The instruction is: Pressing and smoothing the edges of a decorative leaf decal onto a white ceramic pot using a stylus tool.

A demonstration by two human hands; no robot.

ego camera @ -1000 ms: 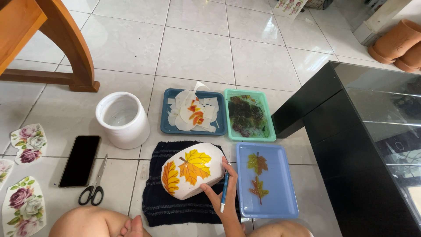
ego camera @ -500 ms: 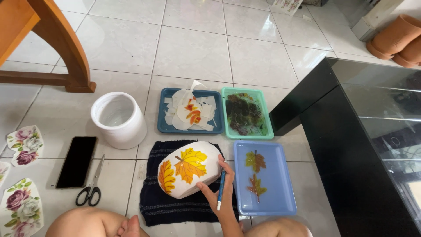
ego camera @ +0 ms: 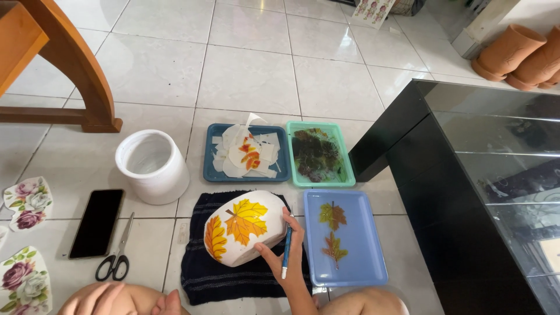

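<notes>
At the far left lie flower-printed paper cutouts (ego camera: 24,201), then a black phone (ego camera: 96,223) flat on the glossy tile, its long axis running toward 12 o'clock, and black-handled scissors (ego camera: 118,251) with blades aimed at 12. The left hand (ego camera: 119,300) rests loosely curled at the bottom edge and grips nothing. At 11 o'clock from it stands an upright plain white pot (ego camera: 151,166), mouth up. In the middle, on a dark ribbed cloth (ego camera: 233,280), the white leaf-decorated pot (ego camera: 245,228) lies on its side, long axis pointing from about 8 toward 2 o'clock; its smooth rounded wall bears yellow and orange maple leaves. The right hand (ego camera: 286,251) cups that pot's right side with spread fingers, a thin blue-tipped brush (ego camera: 286,248) pinched against the palm, pointing to 6. Beyond, at 12, sit a dark blue tray of paper scraps (ego camera: 248,153) and a green tray of wet leaves (ego camera: 318,154); at 3, a light blue tray (ego camera: 344,239) holds two leaves.
</notes>
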